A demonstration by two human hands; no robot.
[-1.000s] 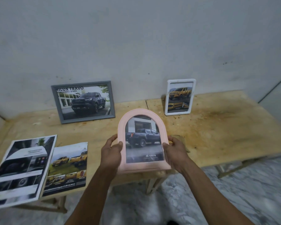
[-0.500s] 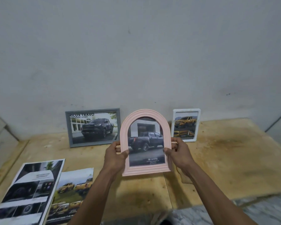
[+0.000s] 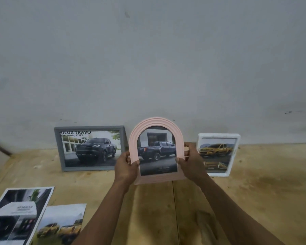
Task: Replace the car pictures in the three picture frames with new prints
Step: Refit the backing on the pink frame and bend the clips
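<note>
- Head view: hands hold up a pink arched frame (image 3: 155, 151) above a wooden table (image 3: 254, 200), in front of a pale grey wall (image 3: 148, 59).
- Left hand (image 3: 126, 167) grips the pink frame's lower left edge, thumb curled over the front of the rim, fingers wrapped behind it.
- Right hand (image 3: 191, 163) grips the lower right edge the same way, thumb on the front, fingers out of sight behind the frame.
- Pink frame stands about upright, facing the camera; whether its bottom edge touches the table or hangs just above it I cannot tell.
- Inside it sits a print of a dark pickup truck (image 3: 157, 149) seen from the rear quarter, with a pale building behind.
- Grey frame (image 3: 90, 147) leans against the wall to the left of the pink one, just beside it; its print shows a dark pickup from the front under the words "HILUX TRAVO".
- White frame (image 3: 217, 154) leans against the wall to the right, partly behind the right hand; its print shows yellow pickups.
- 2 loose prints lie flat at the table's near left corner: a dark-and-white print (image 3: 16, 216) with a blurred heading, and a yellow-truck print (image 3: 62, 225) just right of it, its left edge tucked under the first.
- Both forearms reach up from the bottom of the view toward the pink frame.
</note>
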